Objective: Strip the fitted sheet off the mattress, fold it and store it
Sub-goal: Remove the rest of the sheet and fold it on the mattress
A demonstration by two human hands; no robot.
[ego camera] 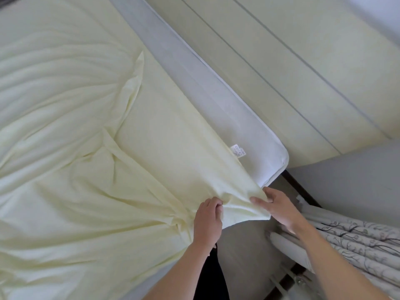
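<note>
Peeling: the pale yellow fitted sheet (91, 131) is coming off the mattress (249, 135) at its near corner, so the strip step looks underway and folding not yet begun.
Landmark: the bare white mattress corner, with a small care label (237, 150) just inside it.
Sheet: off that corner and along the edge running away from it; the rest lies rumpled across the mattress top, with creases fanning toward the hands.
Left hand (207, 220): just below the corner, fingers curled round a bunch of sheet.
Right hand (276, 210): beside the corner, thumb on top, pinching the sheet's loose edge.
Nearby: a padded headboard (292, 50) beyond the corner, patterned curtains (357, 241) to its right.
Risk: the far corners are out of view; if they remain hooked, a hard pull could strain the elastic or seam, I judge.
Risk: loose cloth may slide to the floor and drag.
</note>
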